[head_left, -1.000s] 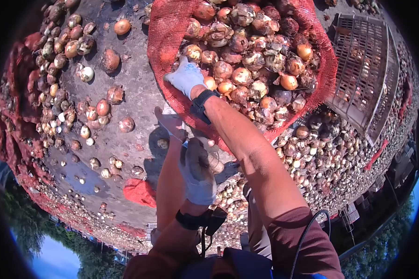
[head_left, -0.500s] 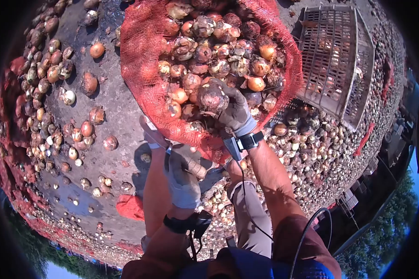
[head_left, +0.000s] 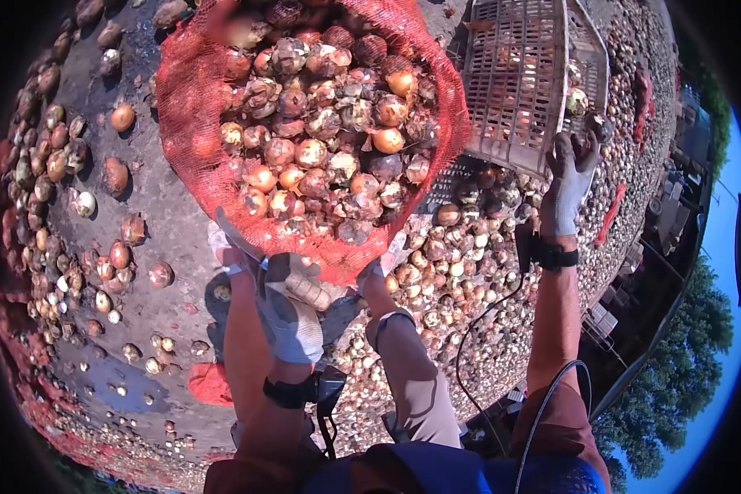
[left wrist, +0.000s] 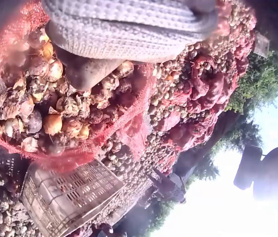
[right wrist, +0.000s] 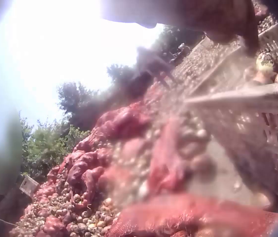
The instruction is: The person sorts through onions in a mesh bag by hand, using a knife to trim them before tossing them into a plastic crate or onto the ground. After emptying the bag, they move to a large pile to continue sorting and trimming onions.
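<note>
In the head view a red mesh bag [head_left: 177, 123] full of onions lies open at top centre. Below its near edge the gloved left hand [head_left: 292, 321] is curled round a tool with a long grey blade [head_left: 237, 237]; a ribbed pale cylinder [head_left: 307, 290] shows beside the fingers. The gloved right hand [head_left: 570, 183] is raised at the near right corner of a slatted plastic crate [head_left: 514, 82], fingers spread. A dark onion [head_left: 598, 126] is just beyond its fingertips; whether they touch cannot be told. The left wrist view shows the knitted glove [left wrist: 124, 32] above the bag.
Loose onions [head_left: 436, 247] cover the ground to the right and below. Several more lie scattered over grey ground [head_left: 173, 214] at left. A red mesh piece [head_left: 210, 384] lies left of the left arm. The person's legs [head_left: 420, 370] stand below the bag.
The right hand has moved out of the bag, where it held a large dark onion, over to the crate on the right. The left hand keeps its grip. The head view has shifted rightward.
</note>
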